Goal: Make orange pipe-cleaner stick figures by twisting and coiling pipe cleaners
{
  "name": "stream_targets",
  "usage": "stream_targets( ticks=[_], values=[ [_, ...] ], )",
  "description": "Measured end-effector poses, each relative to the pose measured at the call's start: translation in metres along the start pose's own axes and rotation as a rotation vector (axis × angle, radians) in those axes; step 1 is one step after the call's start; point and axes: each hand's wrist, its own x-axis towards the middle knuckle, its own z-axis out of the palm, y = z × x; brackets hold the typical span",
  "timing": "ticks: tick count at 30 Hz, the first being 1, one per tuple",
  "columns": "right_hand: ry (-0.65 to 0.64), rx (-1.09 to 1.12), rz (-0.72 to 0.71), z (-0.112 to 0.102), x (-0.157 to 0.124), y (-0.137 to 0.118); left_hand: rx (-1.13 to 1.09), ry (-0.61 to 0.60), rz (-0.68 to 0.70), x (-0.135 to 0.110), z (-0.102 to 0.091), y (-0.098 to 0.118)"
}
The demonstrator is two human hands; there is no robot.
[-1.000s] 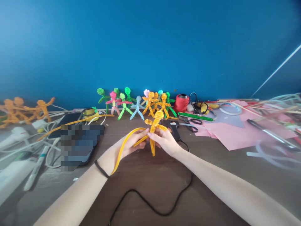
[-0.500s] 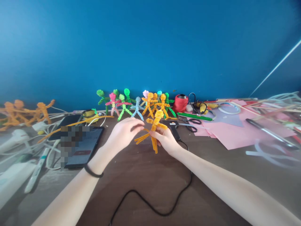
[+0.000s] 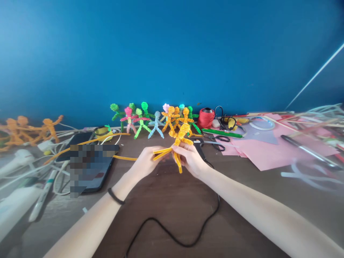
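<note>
My right hand (image 3: 192, 158) pinches an orange pipe-cleaner figure (image 3: 179, 140) at its waist, holding it upright above the brown table (image 3: 172, 211). The figure has a coiled head, coiled arms and one coiled leg pointing down. My left hand (image 3: 146, 162) is closed on a straight orange pipe cleaner (image 3: 126, 158) that runs from the figure's other leg (image 3: 162, 153) out to the left. Both hands meet at the figure's hip.
A row of coloured pipe-cleaner figures (image 3: 150, 120) stands against the blue wall; more orange ones (image 3: 29, 129) stand far left. A phone (image 3: 94, 166), white cables, a glue gun (image 3: 199, 145) with black cord (image 3: 172, 233), scissors, red thread spool (image 3: 206, 117) and pink paper (image 3: 271, 150) lie around.
My left hand let the looped pipe cleaner go, swung over the figure's leg, then came back below it. The loose pipe cleaner now runs straight left instead of arching down.
</note>
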Motion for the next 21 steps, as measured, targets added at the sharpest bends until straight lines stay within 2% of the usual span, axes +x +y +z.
stream_targets(
  ticks=[2, 7, 11, 15, 21],
  values=[
    [0.037, 0.031, 0.024, 0.001, 0.0, -0.001, -0.066, 0.022, -0.043, 0.0, 0.006, 0.002],
    [0.11, 0.082, 0.052, 0.002, 0.0, -0.004, 0.014, 0.026, -0.065, 0.0, 0.015, 0.004],
    [0.163, 0.077, 0.006, -0.001, 0.002, -0.002, 0.042, -0.035, -0.11, 0.0, 0.016, 0.004],
    [0.219, 0.017, -0.054, -0.006, 0.007, 0.003, 0.063, -0.117, -0.111, -0.001, 0.018, 0.008],
    [0.241, -0.157, -0.065, -0.013, 0.01, 0.006, 0.194, -0.114, -0.104, -0.003, 0.018, 0.019]
  ],
)
